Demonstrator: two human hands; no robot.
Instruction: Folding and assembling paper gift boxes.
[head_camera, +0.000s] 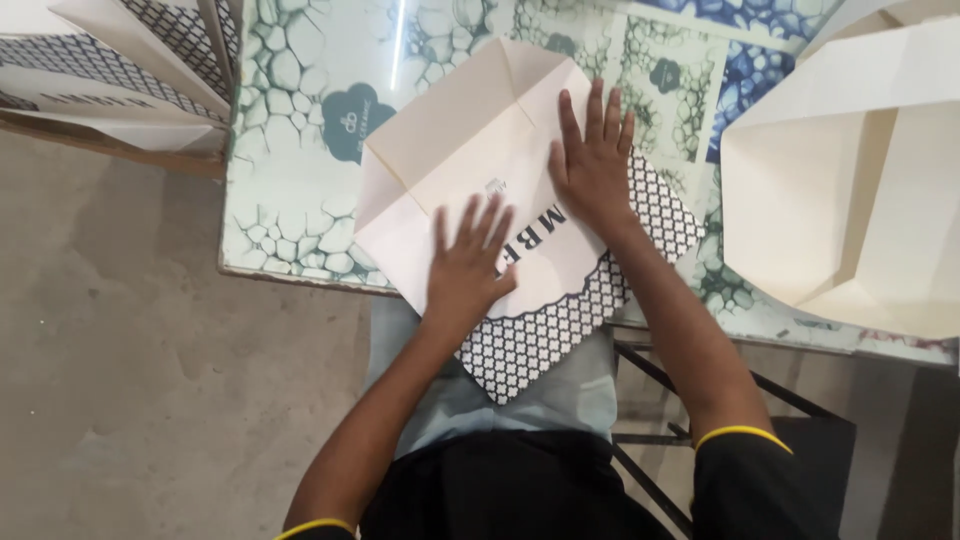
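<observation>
A flattened cream paper bag (470, 150) with a black-and-white lattice pattern along its lower part lies tilted on the glass-topped table (290, 200). My left hand (465, 265) presses flat on the bag's near middle, fingers spread. My right hand (592, 160) lies flat on the bag a little farther up and to the right, fingers together and pointing away. Both palms rest on the paper; neither grips it. The bag's patterned corner hangs over the table's near edge above my lap.
A large folded cream sheet or box blank (850, 190) covers the table's right side. Several stacked patterned bags (120, 70) lean at the upper left. The concrete floor (120, 380) lies to the left, and a black metal stool frame (700, 440) shows under me.
</observation>
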